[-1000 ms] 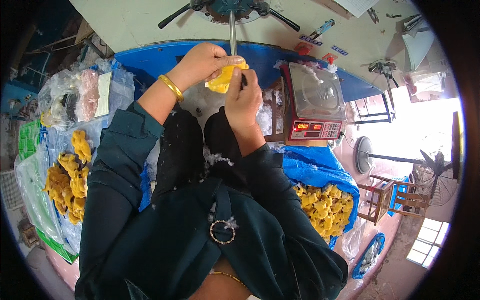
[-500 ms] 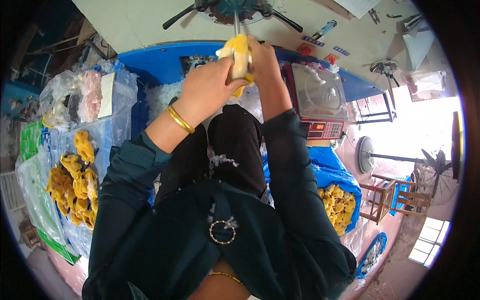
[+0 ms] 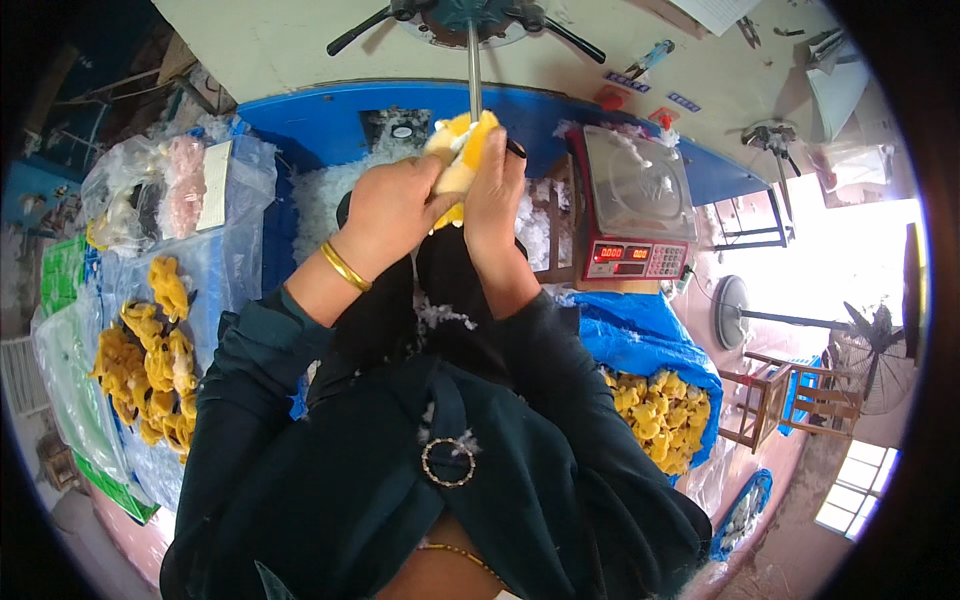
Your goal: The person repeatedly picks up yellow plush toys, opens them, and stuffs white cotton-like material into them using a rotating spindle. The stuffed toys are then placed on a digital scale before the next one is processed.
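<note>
A small yellow and cream plush toy is squeezed between my two hands, below a thin metal tube that comes straight out of a machine fitting. The tube's lower end meets the toy's top; how deep it goes in is hidden. My left hand, with a gold bangle at the wrist, wraps the toy's left side with the thumb across its lower part. Along its right side lies my right hand, fingers pointing up toward the tube. A dark band shows near its fingertips.
Yellow plush pieces are heaped on plastic at the left. A blue bag holds more of them at the right, under a red electronic scale. White fluff lies in the blue-edged bench opening. Pliers rest on the bench.
Both hands and the plush toy have come down toward me, so more of the metal tube shows. My right forearm has drawn back, uncovering more of the scale and the blue bag.
</note>
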Demonstrator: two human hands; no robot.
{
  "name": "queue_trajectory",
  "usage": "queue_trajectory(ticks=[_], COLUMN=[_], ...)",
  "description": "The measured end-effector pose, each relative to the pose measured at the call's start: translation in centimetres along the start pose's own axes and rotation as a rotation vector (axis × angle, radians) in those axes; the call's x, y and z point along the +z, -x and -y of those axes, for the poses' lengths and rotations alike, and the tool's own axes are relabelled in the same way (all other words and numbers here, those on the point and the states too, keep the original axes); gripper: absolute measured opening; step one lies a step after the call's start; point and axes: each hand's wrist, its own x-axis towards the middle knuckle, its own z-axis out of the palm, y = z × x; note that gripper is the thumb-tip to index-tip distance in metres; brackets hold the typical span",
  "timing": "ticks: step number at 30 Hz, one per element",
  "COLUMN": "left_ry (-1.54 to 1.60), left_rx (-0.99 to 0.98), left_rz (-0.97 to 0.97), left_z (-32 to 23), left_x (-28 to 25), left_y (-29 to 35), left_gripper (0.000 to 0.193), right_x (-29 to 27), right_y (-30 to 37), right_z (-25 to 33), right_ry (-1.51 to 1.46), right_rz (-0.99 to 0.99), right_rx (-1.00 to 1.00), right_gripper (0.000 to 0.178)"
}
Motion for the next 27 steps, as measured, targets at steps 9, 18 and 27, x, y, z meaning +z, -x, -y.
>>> queue_trajectory(ticks=[9, 18, 27], left_ry=[0.393, 0.978, -0.175], left_rx=[-0.3, -0.515, -0.024], left_rz=[-0.109, 0.29, -0.12], left_z=[-1.0, -0.7, 1.0], left_x=[-0.2, -0.3, 5.6], left_y=[1.3, -2.2, -5.5], left_gripper=[0.047, 0.052, 0.027], right_x=[-3.0, -1.4, 0.5], right_y=[-3.1, -7.7, -12.9], right_z=[3.4, 1.5, -2.7], right_ry=[-0.267, -0.202, 0.163], right_rz=[0.353, 0.431, 0.535], right_rx=[0.476, 0.423, -0.214], right_gripper=[0.034, 0.029, 0.023])
